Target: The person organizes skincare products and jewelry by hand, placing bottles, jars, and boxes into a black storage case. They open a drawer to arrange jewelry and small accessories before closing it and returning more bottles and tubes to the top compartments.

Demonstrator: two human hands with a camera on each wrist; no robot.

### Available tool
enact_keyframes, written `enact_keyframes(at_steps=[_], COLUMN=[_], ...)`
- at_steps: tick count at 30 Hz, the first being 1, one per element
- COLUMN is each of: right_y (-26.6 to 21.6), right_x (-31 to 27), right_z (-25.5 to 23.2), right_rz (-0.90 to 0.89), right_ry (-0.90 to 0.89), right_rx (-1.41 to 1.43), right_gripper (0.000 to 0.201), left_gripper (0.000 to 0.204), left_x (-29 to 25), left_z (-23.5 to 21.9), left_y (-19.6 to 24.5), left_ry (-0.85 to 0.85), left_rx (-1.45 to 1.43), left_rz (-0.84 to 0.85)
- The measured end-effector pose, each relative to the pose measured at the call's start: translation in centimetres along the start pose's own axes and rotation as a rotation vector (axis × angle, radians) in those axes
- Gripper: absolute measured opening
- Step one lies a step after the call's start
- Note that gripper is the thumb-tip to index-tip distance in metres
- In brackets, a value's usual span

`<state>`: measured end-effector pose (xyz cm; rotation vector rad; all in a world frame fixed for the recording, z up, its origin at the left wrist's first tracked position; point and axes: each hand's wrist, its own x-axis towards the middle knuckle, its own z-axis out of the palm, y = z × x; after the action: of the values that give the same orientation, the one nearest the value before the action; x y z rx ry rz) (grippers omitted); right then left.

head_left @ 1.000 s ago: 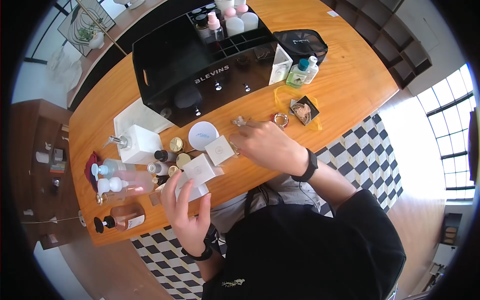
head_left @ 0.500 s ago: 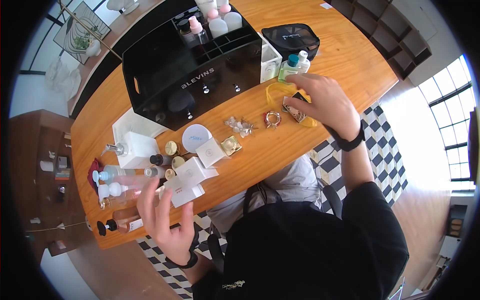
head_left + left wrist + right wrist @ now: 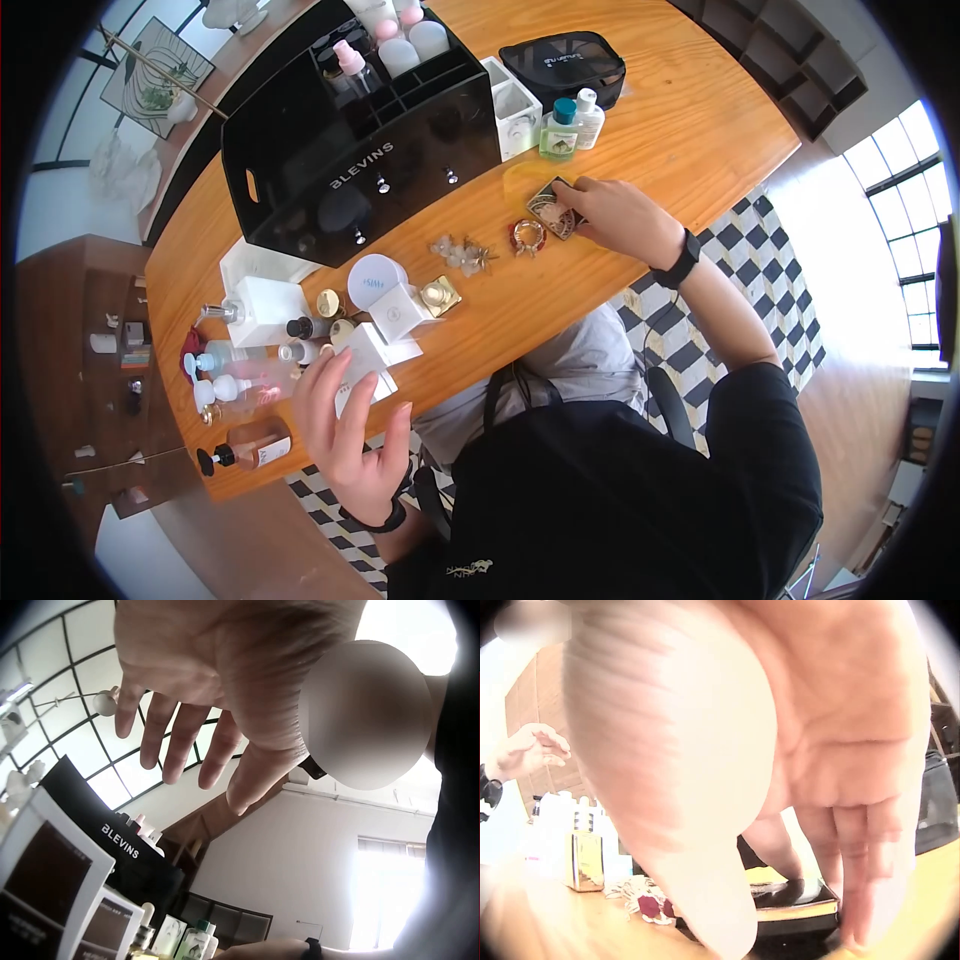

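My right hand point(image 3: 625, 222) reaches to a small square black box point(image 3: 553, 208) with a patterned top, lying on the table. In the right wrist view, its thumb and fingers close about the gold-edged black box point(image 3: 795, 919). Beside the box lie a red-and-gold ring-shaped ornament point(image 3: 527, 238) and a pale flower-like hair ornament point(image 3: 462, 255). My left hand point(image 3: 355, 440) hovers, fingers spread and holding nothing, by the white cartons point(image 3: 400, 312). The left wrist view shows that left hand point(image 3: 202, 697) palm-on, its fingers extended.
A black organizer point(image 3: 340, 180) marked BLEVINS stands at the back, with bottles on top. Pump bottles point(image 3: 260, 445) and jars crowd the table's left. Beyond the black box are a green bottle point(image 3: 560, 135), a white bottle point(image 3: 589, 122) and a black mesh pouch point(image 3: 565, 68).
My right hand has gone from near the gold-capped bottle and hair ornament to the black box at the right, now gripping it; the box has turned slightly. My left hand stays raised near the cartons.
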<state>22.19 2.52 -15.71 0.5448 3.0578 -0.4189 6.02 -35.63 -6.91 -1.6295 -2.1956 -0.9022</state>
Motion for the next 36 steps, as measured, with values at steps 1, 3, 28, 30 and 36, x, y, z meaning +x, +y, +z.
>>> enact_keyframes(at_steps=[1,3,28,30,36], right_y=[-0.1,-0.4,-12.0,-12.5,-12.8], right_x=[0.6,2.0,17.5,19.2,18.7], right_z=[0.1,0.5,-11.9,-11.2,-13.6], right_rz=[-0.035,-0.078,-0.408,-0.313,-0.406], right_ry=[-0.015,-0.006,0.596,0.496,0.542], right_rx=[0.001,0.000,-0.120,-0.197,-0.141], right_gripper=[0.055,0.052,0.031,0.035,0.026], left_gripper=[0.036,0.035,0.039,0.039,0.038], left_x=[0.1,0.2,2.0,1.2,-1.9], left_z=[-0.1,-0.3,-2.0,-1.8,-1.5], left_y=[0.1,0.2,0.7,0.8,-0.3], left_ry=[-0.003,-0.017,-0.029,-0.022,-0.013], left_rx=[0.005,0.030,0.079,0.029,0.006], left_rz=[-0.003,-0.001,0.070,0.007,-0.119])
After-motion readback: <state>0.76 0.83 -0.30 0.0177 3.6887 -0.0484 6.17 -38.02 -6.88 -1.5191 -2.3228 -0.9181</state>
